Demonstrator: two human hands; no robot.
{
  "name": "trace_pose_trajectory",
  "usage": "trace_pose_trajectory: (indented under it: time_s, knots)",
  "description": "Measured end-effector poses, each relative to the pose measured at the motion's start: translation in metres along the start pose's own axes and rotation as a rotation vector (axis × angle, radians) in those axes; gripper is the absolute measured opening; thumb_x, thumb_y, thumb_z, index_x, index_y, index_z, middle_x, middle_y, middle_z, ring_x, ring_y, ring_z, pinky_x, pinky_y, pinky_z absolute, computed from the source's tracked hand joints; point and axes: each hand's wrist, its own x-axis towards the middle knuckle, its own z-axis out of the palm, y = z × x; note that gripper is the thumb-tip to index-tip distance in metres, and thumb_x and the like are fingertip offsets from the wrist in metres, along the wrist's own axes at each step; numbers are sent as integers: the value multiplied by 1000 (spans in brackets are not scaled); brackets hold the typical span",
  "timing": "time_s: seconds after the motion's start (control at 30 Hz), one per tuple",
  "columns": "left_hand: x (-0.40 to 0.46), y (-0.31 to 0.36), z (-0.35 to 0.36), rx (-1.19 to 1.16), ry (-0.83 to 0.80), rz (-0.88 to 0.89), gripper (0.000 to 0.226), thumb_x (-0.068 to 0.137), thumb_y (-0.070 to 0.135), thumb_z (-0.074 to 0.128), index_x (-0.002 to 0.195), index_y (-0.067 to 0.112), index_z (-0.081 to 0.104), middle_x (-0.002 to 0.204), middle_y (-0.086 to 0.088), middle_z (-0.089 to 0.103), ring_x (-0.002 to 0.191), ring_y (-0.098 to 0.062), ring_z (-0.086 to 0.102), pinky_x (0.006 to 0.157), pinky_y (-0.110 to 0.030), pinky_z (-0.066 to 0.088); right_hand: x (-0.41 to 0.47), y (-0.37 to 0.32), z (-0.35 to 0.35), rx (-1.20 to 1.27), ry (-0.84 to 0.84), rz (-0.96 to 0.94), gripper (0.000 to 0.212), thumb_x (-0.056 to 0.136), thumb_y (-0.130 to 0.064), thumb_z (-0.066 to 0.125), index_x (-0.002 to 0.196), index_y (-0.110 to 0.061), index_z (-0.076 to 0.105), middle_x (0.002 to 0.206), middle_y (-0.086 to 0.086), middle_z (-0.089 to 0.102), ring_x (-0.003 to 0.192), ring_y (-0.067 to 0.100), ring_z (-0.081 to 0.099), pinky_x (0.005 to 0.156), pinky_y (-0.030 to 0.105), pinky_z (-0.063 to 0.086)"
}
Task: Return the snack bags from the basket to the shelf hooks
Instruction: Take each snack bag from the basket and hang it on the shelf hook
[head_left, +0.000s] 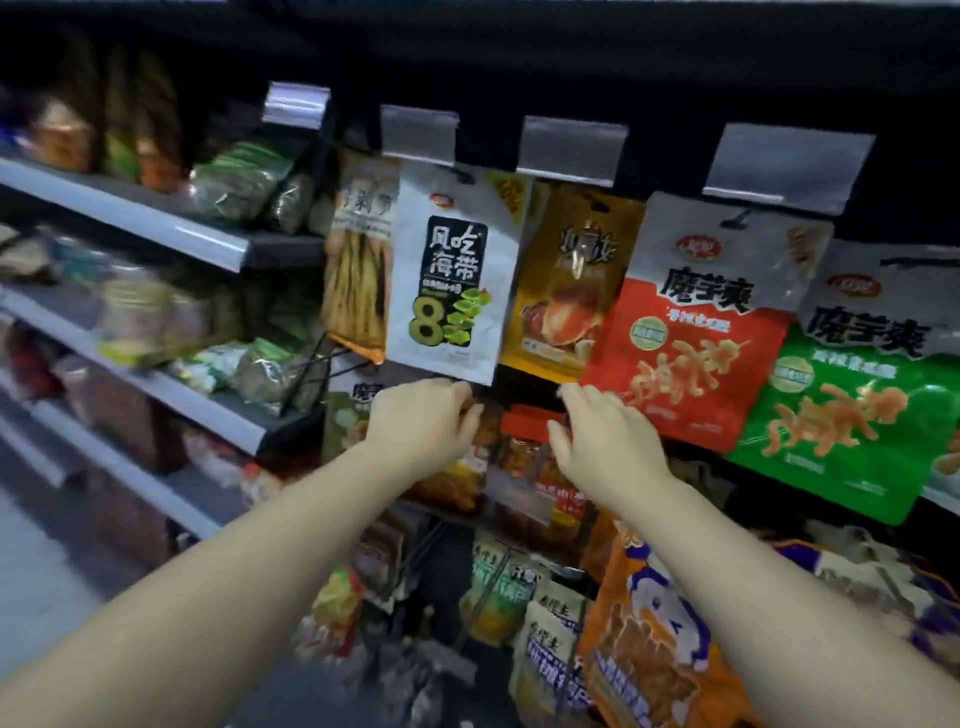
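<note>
A white seaweed snack bag (453, 270) hangs from a shelf hook under a grey label holder (420, 134). My left hand (420, 423) is just below its bottom edge, fingers curled loosely, holding nothing. My right hand (605, 441) is beside it, fingers spread and empty, in front of a red-lidded jar (530, 441). To the right hang a yellow bag (569, 291), a red-and-white konjac bag (701, 322) and a green-and-white konjac bag (857, 405). No basket is in view.
Grey shelves (171, 228) with blurred packets run along the left. Lower hooks hold more bags, including a large orange bag (654, 639) at the bottom right. Further empty label holders (571, 150) line the top rail.
</note>
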Motion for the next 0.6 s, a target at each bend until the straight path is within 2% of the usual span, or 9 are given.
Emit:
trace_pose_trajectory:
  time_s: [0.1,0.2,0.27,0.33,0.4,0.47,0.53,0.6]
  knots:
    - [-46,-42,5,44,-87,-83,34,97,47,37,102,21,59,95,-2,67,88,-28,66,56,-29,39,-13,-42,21,34,-64,-61,40,98,-36,40,132,-16,41,124,6,55,116,29,51,88,39,44]
    - [-93,-82,11,41,-167,-150,33,97,46,37,106,24,60,88,-2,66,74,-28,63,51,-27,38,-29,-86,44,77,-123,-98,37,98,-35,41,129,-15,43,123,7,55,116,30,50,88,39,44]
    - [-124,-104,16,40,-200,-176,31,97,46,37,96,22,56,81,0,62,62,-26,53,48,-26,35,-40,-116,60,113,-187,-107,38,99,-35,40,131,-15,42,126,6,54,118,28,49,90,39,43]
    - [-158,-118,25,43,-253,-199,28,97,45,38,88,22,50,76,1,56,60,-25,46,48,-24,32,-53,-143,80,137,-239,-128,38,100,-36,39,132,-15,42,127,6,54,119,28,49,91,39,43]
    - [-189,-128,39,79,-309,-200,31,97,44,39,89,19,56,74,2,56,61,-25,50,47,-22,29,-68,-168,105,159,-289,-153,39,100,-35,39,133,-15,41,128,6,53,120,28,48,92,39,42]
    - [-221,-137,58,113,-388,-198,33,97,42,37,93,19,60,79,1,60,70,-27,61,46,-22,28,-88,-187,133,158,-336,-186,37,100,-34,39,131,-13,43,127,7,54,120,29,47,93,40,41]
    - [-258,-144,84,120,-480,-209,32,97,41,37,98,20,61,89,-1,67,79,-30,66,51,-25,37,-109,-201,166,140,-367,-224,33,98,-32,40,124,-12,46,123,9,56,118,30,48,92,41,41]
    - [-296,-147,115,106,-563,-241,31,97,38,38,100,18,61,91,-4,68,79,-31,66,57,-29,43,-133,-210,205,149,-408,-269,32,97,-28,44,122,-8,49,120,12,58,116,33,49,92,43,41]
